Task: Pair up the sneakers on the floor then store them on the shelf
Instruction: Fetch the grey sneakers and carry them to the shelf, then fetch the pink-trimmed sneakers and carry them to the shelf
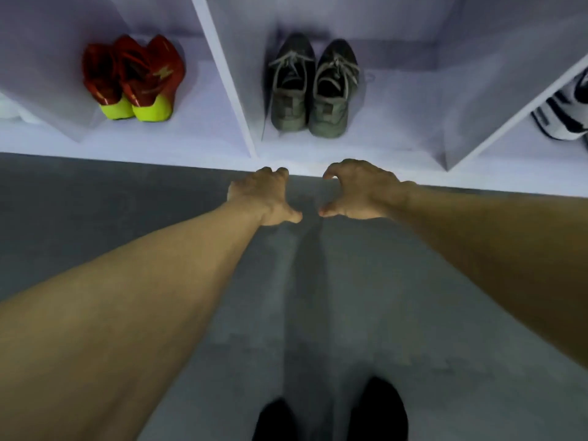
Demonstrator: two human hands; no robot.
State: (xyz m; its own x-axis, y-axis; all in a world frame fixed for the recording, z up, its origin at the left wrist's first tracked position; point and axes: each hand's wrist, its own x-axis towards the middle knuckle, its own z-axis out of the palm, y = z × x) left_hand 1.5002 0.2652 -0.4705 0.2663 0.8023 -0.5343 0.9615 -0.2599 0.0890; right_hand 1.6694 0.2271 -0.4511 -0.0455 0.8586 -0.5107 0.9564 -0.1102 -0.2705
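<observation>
White shelf (241, 122), floor level, split by upright dividers into open compartments. Left compartment: one pair of red sneakers (133, 78), side by side and touching, heels outward, heel tips in bright yellow-green, uppers glossy with a pale mark on the side of the right shoe. At the far left edge, a white shape (9, 109) is partly in view; it may be another shoe, but it is too cut off to tell. Middle compartment: one pair of grey sneakers (313, 87), side by side, heels toward the front edge, dark toes pointing to the back wall, pale laces loosely crossed, heel panels a worn, matte grey-green. Right compartment (only partly in view): a white shoe with dark stripes (563, 116), lying at an angle against the frame edge. Left hand (265, 195) and right hand (359, 189): both held out on bare, straight forearms above the grey floor (95, 202), just in front of the shelf's front edge and below the middle compartment, near each other but apart. Fingers of each hand are loosely curled, thumbs pointing inward toward one another; neither hand grips or touches anything. Floor: flat, dull grey, finely textured like short carpet. Bottom edge: two black rounded toe shapes (331, 415), the person's own feet, blurred.
</observation>
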